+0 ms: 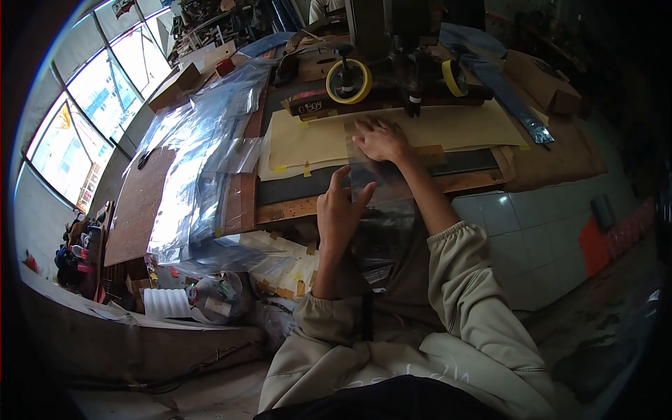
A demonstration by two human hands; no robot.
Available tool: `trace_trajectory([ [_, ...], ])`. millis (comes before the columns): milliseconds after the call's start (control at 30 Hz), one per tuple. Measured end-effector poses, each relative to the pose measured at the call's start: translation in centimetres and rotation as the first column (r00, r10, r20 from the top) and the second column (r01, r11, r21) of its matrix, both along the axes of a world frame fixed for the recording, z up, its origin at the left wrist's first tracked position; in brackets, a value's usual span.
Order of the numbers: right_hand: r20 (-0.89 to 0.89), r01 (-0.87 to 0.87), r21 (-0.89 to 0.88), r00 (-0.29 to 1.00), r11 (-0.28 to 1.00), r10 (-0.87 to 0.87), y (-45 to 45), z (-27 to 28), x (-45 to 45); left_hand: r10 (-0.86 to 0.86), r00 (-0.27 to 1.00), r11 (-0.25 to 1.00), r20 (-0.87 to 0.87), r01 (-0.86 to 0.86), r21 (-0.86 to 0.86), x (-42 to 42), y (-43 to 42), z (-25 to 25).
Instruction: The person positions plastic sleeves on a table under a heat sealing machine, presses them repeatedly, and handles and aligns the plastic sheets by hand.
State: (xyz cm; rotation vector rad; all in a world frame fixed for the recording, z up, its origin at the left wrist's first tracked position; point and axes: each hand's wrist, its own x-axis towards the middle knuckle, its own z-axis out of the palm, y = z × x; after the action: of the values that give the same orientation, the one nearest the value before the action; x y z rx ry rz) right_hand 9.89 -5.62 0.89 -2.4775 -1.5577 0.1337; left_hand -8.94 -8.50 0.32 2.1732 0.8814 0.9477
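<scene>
My right hand (380, 139) lies with its fingers spread on a clear plastic sheet (360, 150), which rests over a tan board (301, 143) under the machine. Lower and to the left, my left hand (340, 208) is raised near the wooden front edge (287, 210), thumb and index finger apart; its other fingers are partly hidden. The sheet hangs over the edge beside it, and whether the hand touches it I cannot tell. Above the board is a dark machine bar (392, 103) with yellow tape rolls (367, 82) at its sides.
Stacks of clear plastic sheets (203, 161) cover the left of the table. An open cardboard box (542, 82) stands at the back right. Below left are a white foam roll (166, 304) and bagged scraps. A red object (593, 246) is on the tiled floor at right.
</scene>
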Motion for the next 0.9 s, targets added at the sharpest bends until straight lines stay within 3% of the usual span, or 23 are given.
trace_trajectory([
  [900,-0.015,-0.044,-0.029,0.999,0.999,0.043,-0.10,0.29,0.76,-0.046,0.998,0.999,0.038,0.045,0.013,0.19,0.27,-0.53],
])
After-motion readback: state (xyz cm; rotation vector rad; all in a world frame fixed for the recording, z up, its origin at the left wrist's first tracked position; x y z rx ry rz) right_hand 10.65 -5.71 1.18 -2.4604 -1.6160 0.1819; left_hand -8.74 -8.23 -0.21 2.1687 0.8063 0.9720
